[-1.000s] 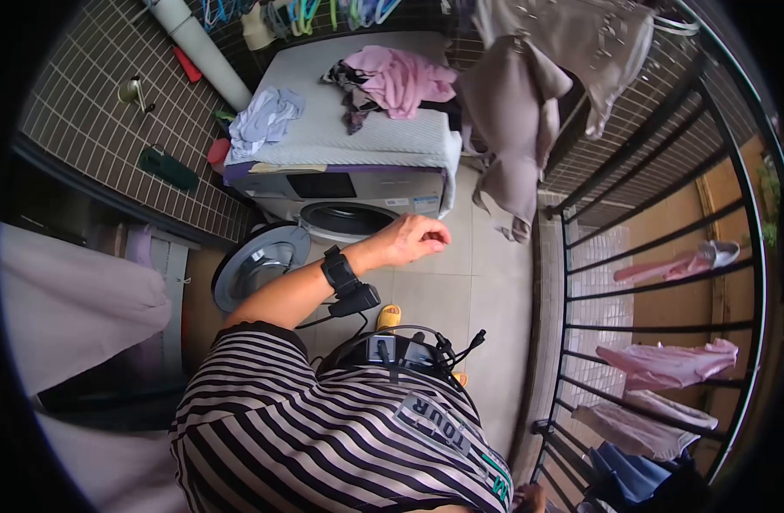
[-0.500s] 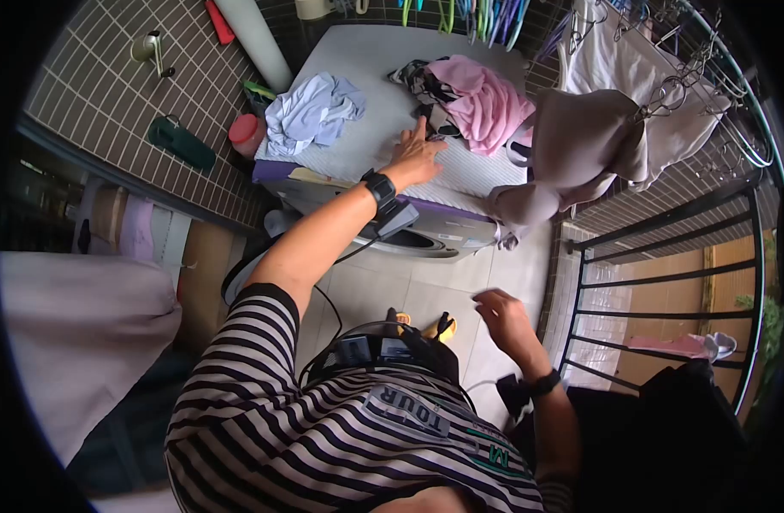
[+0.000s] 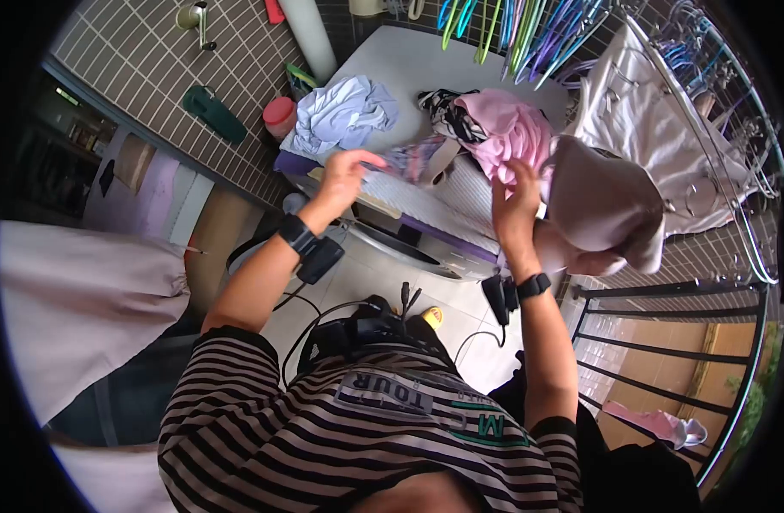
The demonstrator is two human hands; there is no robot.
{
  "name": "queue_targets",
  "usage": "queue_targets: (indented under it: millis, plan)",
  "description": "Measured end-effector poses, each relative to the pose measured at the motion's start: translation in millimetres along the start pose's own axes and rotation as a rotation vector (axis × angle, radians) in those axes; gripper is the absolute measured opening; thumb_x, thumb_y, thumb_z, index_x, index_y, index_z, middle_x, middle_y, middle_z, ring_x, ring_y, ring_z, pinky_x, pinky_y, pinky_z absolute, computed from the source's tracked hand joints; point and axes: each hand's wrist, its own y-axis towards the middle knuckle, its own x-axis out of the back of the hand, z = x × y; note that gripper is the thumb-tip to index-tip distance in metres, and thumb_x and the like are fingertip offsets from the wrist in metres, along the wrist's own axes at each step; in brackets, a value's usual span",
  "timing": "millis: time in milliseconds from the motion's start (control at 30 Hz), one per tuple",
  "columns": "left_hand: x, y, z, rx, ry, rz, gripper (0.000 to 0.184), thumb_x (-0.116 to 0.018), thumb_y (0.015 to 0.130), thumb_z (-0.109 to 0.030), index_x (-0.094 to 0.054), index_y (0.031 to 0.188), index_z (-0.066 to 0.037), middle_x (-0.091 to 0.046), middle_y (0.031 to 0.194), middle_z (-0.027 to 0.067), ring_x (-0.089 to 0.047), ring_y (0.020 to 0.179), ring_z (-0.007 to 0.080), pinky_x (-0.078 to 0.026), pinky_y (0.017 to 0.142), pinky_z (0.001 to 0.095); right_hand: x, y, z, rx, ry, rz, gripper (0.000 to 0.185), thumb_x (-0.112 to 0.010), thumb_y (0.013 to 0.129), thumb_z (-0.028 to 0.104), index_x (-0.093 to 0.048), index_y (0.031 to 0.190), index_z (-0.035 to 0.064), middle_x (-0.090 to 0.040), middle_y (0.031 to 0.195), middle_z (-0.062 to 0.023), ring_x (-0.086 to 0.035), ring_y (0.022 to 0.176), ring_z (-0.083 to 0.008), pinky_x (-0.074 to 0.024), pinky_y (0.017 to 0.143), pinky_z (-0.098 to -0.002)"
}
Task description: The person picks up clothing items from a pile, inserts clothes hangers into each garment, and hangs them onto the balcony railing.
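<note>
My left hand (image 3: 342, 181) pinches the end of a thin plaid cloth (image 3: 409, 159), which stretches toward the clothes pile on top of the washing machine (image 3: 392, 64). In that pile lie a pink garment (image 3: 507, 128) and a black-and-white patterned cloth (image 3: 453, 118). My right hand (image 3: 518, 205) is at the near edge of the pink garment, fingers apart; whether it touches the fabric I cannot tell. A crumpled light-blue garment (image 3: 345, 111) lies on the left of the machine top.
Beige bras (image 3: 606, 197) and a white garment (image 3: 627, 120) hang from a clip rack at the right, near my right hand. Colourful hangers (image 3: 529, 38) hang at the back. A pink-lidded jar (image 3: 279, 115) stands left; a black railing (image 3: 666, 346) is at lower right.
My left hand has drawn back and left from the pile, now holding the plaid cloth. My right hand has risen from beside my body to the pink garment. The view has shifted.
</note>
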Motion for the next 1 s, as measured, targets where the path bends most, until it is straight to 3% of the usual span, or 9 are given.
queue_targets:
  millis: [167,267,300,333,433,533,733,867,1000]
  plan:
    - [29,20,48,0.177,-0.197,-0.354,0.031,-0.048,0.079,0.010,-0.071,0.093,-0.004,-0.066,0.075,0.0056,-0.052,0.061,0.0103,-0.041,0.057,0.0234,-16,51,-27,0.064,-0.269,-0.017,0.064,-0.070,0.076,0.015,-0.044,0.134,0.0064,-0.051,0.125,-0.0249,-0.050,0.114,-0.0415,-0.0383,0.096,-0.0499]
    - [20,31,36,0.088,0.103,-0.267,0.030,-0.051,0.076,0.007,-0.070,0.096,-0.006,-0.064,0.086,0.0049,-0.057,0.075,0.0126,-0.045,0.071,0.0248,-36,64,-51,-0.066,-0.281,0.099,0.067,-0.070,0.076,0.018,-0.042,0.136,0.0068,-0.057,0.118,-0.0227,-0.056,0.106,-0.0390,-0.0444,0.088,-0.0474]
    - [16,38,33,-0.314,0.580,-0.391,0.030,-0.058,0.069,0.003,-0.070,0.093,-0.011,-0.063,0.101,0.0092,-0.058,0.093,0.0242,-0.044,0.085,0.0333,-36,66,-53,-0.231,-0.282,0.214,0.062,-0.070,0.077,0.018,-0.046,0.132,0.0057,-0.060,0.112,-0.0216,-0.059,0.101,-0.0384,-0.0465,0.084,-0.0467]
    - [9,43,19,-0.280,0.590,-0.379,0.028,-0.062,0.064,0.000,-0.069,0.088,-0.012,-0.059,0.110,0.0106,-0.052,0.104,0.0319,-0.040,0.092,0.0395,-35,67,-53,-0.399,-0.279,0.326,0.057,-0.070,0.077,0.019,-0.050,0.129,0.0047,-0.064,0.107,-0.0205,-0.062,0.095,-0.0378,-0.0486,0.080,-0.0459]
    - [-5,62,-5,-0.426,0.456,-0.252,0.022,-0.065,0.067,-0.003,-0.066,0.087,-0.011,-0.060,0.106,0.0103,-0.056,0.099,0.0324,-0.043,0.090,0.0393,-33,51,-43,-0.291,-0.292,0.317,0.036,-0.069,0.080,0.017,-0.062,0.112,0.0021,-0.068,0.086,-0.0144,-0.066,0.074,-0.0271,-0.0504,0.066,-0.0367]
    - [-23,86,-10,-0.358,0.171,-0.018,0.030,-0.067,0.074,-0.004,-0.062,0.103,-0.006,-0.060,0.107,0.0104,-0.060,0.083,0.0247,-0.049,0.075,0.0349,-31,22,16,-0.363,0.357,0.153,0.017,-0.060,0.091,0.006,-0.065,0.105,-0.0013,-0.067,0.083,-0.0050,-0.060,0.074,-0.0078,-0.0465,0.065,-0.0234]
    - [-59,140,-10,-0.519,0.025,0.082,0.033,-0.068,0.079,-0.007,-0.060,0.111,-0.006,-0.062,0.099,0.0133,-0.061,0.075,0.0262,-0.052,0.071,0.0355,-33,-42,79,-0.466,0.418,0.554,0.019,-0.065,0.086,0.005,-0.065,0.105,-0.0007,-0.063,0.082,-0.0083,-0.058,0.074,-0.0133,-0.0473,0.067,-0.0281]
    - [-66,135,-17,-0.221,-0.090,0.615,0.038,-0.070,0.079,-0.025,-0.062,0.109,-0.004,-0.066,0.087,0.0138,-0.066,0.081,0.0288,-0.053,0.073,0.0339,-25,-40,87,-0.486,0.278,0.563,0.025,-0.067,0.086,0.006,-0.065,0.110,0.0006,-0.061,0.087,-0.0065,-0.058,0.081,-0.0145,-0.0466,0.070,-0.0277]
    - [-65,112,-1,-0.586,0.220,0.568,0.037,-0.071,0.076,-0.025,-0.064,0.106,-0.004,-0.063,0.079,0.0097,-0.062,0.071,0.0256,-0.050,0.070,0.0355,-24,-48,91,-0.286,0.402,0.593,0.026,-0.066,0.087,0.009,-0.066,0.112,0.0021,-0.063,0.092,-0.0084,-0.058,0.083,-0.0151,-0.0466,0.074,-0.0280]
